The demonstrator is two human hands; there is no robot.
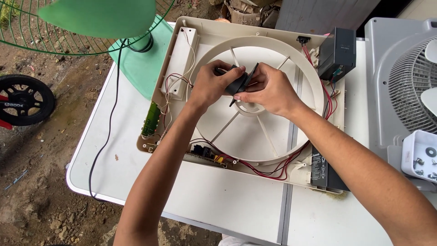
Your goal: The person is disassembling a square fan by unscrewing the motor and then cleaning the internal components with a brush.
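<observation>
A cream plastic fan housing lies open on the white folding table, with a round ring and thin spokes. Over its hub, my left hand and my right hand together grip a small black motor. Both hands close around it from either side, just above the hub. Red and white wires run along the housing's rim. A green circuit board sits at the housing's left edge.
A black battery block stands at the housing's top right and another at its lower right. A green fan with a wire guard is at the top left, a grey fan casing and a white tray of screws at the right. Dirt ground and a small wheel lie to the left.
</observation>
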